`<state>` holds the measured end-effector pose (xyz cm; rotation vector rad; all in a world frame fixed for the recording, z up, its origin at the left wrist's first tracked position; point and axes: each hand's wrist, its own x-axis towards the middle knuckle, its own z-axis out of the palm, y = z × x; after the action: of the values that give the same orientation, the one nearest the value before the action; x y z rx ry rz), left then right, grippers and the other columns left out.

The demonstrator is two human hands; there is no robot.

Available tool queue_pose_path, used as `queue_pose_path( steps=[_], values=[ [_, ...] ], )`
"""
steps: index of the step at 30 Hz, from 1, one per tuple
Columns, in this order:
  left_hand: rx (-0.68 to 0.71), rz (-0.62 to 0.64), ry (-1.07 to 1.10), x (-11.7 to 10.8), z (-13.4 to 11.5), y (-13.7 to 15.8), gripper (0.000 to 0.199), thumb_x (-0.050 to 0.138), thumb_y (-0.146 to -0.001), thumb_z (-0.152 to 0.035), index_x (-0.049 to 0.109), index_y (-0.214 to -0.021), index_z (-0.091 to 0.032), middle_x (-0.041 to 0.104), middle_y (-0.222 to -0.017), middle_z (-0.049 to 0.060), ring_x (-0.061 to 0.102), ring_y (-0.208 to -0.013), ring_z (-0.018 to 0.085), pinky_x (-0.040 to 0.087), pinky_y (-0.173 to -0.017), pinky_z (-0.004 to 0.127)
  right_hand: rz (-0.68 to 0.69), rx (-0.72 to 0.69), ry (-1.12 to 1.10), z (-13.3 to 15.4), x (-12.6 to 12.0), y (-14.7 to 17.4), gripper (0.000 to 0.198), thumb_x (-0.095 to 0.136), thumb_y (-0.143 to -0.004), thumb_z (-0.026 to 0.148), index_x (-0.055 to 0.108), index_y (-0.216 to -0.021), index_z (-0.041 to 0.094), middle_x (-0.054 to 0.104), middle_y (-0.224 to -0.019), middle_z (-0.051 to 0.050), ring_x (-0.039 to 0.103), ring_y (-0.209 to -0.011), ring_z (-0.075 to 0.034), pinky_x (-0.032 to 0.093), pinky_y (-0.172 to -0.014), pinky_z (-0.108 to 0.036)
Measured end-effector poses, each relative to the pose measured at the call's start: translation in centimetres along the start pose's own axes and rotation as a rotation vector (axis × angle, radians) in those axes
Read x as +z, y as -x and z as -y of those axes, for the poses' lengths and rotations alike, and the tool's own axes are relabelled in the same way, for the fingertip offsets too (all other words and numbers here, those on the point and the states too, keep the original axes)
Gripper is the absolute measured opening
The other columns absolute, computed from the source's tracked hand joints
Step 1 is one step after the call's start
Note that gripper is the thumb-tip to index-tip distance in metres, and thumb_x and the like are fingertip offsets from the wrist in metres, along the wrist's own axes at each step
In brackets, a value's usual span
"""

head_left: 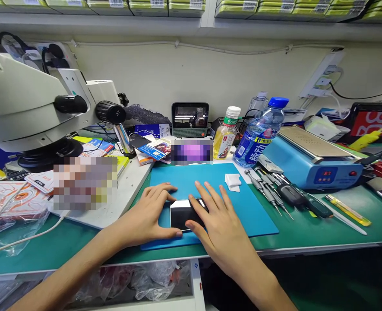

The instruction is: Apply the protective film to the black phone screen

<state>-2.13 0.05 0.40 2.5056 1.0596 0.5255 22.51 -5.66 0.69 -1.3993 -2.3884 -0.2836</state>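
Observation:
A smartphone (181, 216) with a glossy black screen and a pale edge lies on the blue mat (255, 216). My left hand (150, 211) holds its left end, thumb along the near edge and fingers at the far edge. Across the phone's right part rests my right hand (221, 226), its fingers stretched out and spread; it hides that end of the phone. Beyond the right hand, a folded white wipe (232, 182) lies on the mat.
A microscope (25, 95) overhangs the left side. Screwdrivers (263, 188), a lighter (348, 210) and a blue heating plate (317, 162) are on the right. Two bottles, one tea bottle (225, 136) and one blue-capped bottle (258, 134), stand behind the mat. An open drawer (195, 285) holds plastic bags below.

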Motion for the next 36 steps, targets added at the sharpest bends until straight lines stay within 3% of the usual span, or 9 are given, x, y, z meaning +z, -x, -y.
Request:
queue_pose_path(
  steps=[6,9,13,21,27,36],
  values=[
    [0.0,0.015,-0.012,-0.2,-0.2,-0.1,0.06,0.084,-0.082,-0.059,0.054,-0.119,-0.023,0.052,-0.156,0.016,0.042,-0.151,0.038,0.036,-0.12,0.058,-0.045,-0.058,0.071,0.8,-0.2,2.7,0.062,0.049,-0.108,0.054,0.053,-0.155,0.014,0.037,-0.172,-0.014,0.034,-0.159,-0.033,0.037,-0.125,-0.06],
    [-0.02,0.04,-0.01,-0.4,-0.4,-0.2,0.061,0.084,-0.082,-0.06,0.053,-0.119,-0.023,0.051,-0.157,0.016,0.041,-0.151,0.037,0.036,-0.12,0.058,-0.076,-0.084,0.109,1.1,-0.6,5.2,0.067,0.05,-0.107,0.051,0.044,-0.161,0.013,0.035,-0.173,-0.014,0.027,-0.162,-0.031,0.027,-0.13,-0.056],
    [-0.021,0.031,-0.006,-0.4,-0.4,-0.2,0.061,0.084,-0.081,-0.06,0.054,-0.119,-0.024,0.051,-0.157,0.015,0.042,-0.151,0.038,0.037,-0.12,0.058,-0.081,-0.089,0.109,1.3,-1.0,6.9,0.065,0.053,-0.106,0.05,0.046,-0.16,0.013,0.035,-0.173,-0.016,0.023,-0.163,-0.032,0.018,-0.133,-0.055],
    [-0.014,0.032,-0.015,-0.2,-0.1,0.0,0.059,0.083,-0.083,-0.059,0.054,-0.121,-0.024,0.051,-0.158,0.015,0.041,-0.151,0.039,0.037,-0.12,0.06,-0.084,0.034,0.022,0.1,-0.8,3.2,0.061,0.049,-0.108,0.053,0.051,-0.157,0.016,0.028,-0.175,-0.016,0.026,-0.162,-0.035,0.032,-0.128,-0.064],
    [-0.036,0.029,-0.009,0.0,-0.1,0.1,0.058,0.081,-0.084,-0.061,0.056,-0.122,-0.026,0.049,-0.16,0.012,0.038,-0.153,0.04,0.037,-0.121,0.062,-0.019,0.022,-0.028,-0.6,0.3,0.6,0.063,0.047,-0.107,0.059,0.054,-0.155,0.019,0.03,-0.174,-0.016,0.032,-0.16,-0.037,0.036,-0.124,-0.071],
    [-0.044,0.041,-0.019,0.1,0.2,0.2,0.06,0.08,-0.083,-0.065,0.057,-0.122,-0.025,0.049,-0.16,0.013,0.038,-0.153,0.04,0.038,-0.12,0.061,-0.049,-0.082,-0.013,-0.2,-0.9,3.6,0.067,0.056,-0.104,0.058,0.053,-0.155,0.014,0.035,-0.173,-0.015,0.029,-0.161,-0.035,0.027,-0.13,-0.066]
  ],
)
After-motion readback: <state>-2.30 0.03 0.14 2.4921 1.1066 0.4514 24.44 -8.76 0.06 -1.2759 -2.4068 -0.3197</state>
